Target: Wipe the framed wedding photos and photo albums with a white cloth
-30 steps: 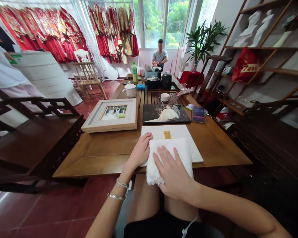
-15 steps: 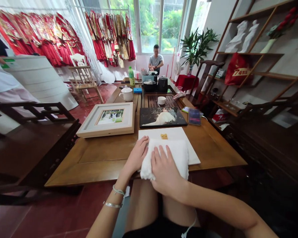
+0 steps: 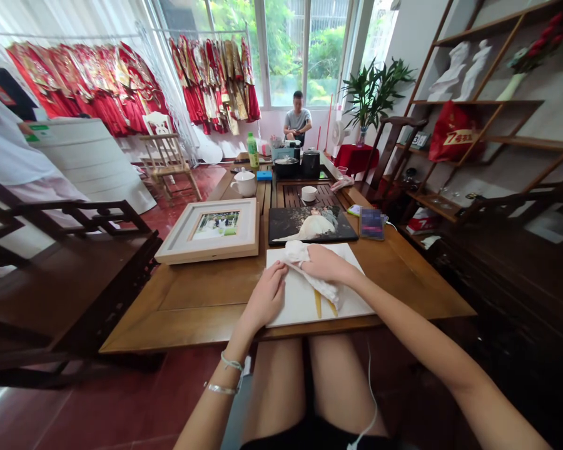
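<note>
A white rectangular board (image 3: 286, 312) lies flat on the wooden table (image 3: 187, 319) in front of me, with two gold-coloured strips (image 3: 318, 305) showing near its front edge. My left hand (image 3: 267, 292) rests on the left side of this board, fingers stretched out and holding nothing. Across the board's upper part, my right hand (image 3: 326, 264) is closed on a bunched white towel (image 3: 326, 289) that touches the surface. The towel and my hand hide part of the gold strips.
Beyond the board lie a dark picture panel (image 3: 288, 226) and, to its left, a pale framed photo (image 3: 181, 234). A phone (image 3: 372, 223), a white cup (image 3: 308, 194) and a white lidded mug (image 3: 244, 184) stand farther back. A person (image 3: 298, 119) sits at the far end.
My right hand has moved the towel away from the near edge to the board's far part, uncovering the gold strips. My left hand remains at the board's left side.
</note>
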`<state>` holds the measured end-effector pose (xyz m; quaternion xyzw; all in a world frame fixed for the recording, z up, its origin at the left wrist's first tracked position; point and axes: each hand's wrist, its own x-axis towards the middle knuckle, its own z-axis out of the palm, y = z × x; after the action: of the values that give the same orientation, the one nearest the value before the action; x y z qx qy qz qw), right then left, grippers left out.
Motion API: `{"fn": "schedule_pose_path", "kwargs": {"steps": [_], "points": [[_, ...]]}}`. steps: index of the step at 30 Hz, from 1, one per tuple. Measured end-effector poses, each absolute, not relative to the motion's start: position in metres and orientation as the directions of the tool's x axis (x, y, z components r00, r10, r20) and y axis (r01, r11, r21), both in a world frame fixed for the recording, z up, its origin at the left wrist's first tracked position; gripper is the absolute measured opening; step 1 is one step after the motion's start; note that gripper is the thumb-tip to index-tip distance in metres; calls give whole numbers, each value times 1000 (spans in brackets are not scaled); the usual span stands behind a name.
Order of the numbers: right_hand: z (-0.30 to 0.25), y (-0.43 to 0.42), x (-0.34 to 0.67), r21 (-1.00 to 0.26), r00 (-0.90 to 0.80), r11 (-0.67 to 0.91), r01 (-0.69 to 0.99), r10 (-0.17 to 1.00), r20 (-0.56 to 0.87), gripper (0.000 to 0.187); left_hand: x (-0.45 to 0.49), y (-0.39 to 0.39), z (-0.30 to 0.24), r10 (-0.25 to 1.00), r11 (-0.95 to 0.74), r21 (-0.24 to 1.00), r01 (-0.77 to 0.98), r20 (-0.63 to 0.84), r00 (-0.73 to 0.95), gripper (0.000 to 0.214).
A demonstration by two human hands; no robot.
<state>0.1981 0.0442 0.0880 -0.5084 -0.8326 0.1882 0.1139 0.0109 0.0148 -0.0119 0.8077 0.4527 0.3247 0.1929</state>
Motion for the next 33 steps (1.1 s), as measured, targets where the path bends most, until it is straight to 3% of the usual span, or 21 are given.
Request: {"fn": "schedule_pose_path", "kwargs": {"steps": [12,21,27,33], "points": [[91,86,163,-469,-594,509,722,804,-42,37,10,15,-4,839,-543,574,613,362,406,31],[69,77,258,-492,-484,441,751,874,44,34,10,16,-15,847,-532,605,593,378,374,36],[53,46,298,-456,-361,366,811,927,103,49,12,16,-14,849,-528,600,601,389,357,36],[51,-21,286,-336,-489,483,809,869,71,74,12,15,-13,848,-529,589,611,388,360,35]]}}
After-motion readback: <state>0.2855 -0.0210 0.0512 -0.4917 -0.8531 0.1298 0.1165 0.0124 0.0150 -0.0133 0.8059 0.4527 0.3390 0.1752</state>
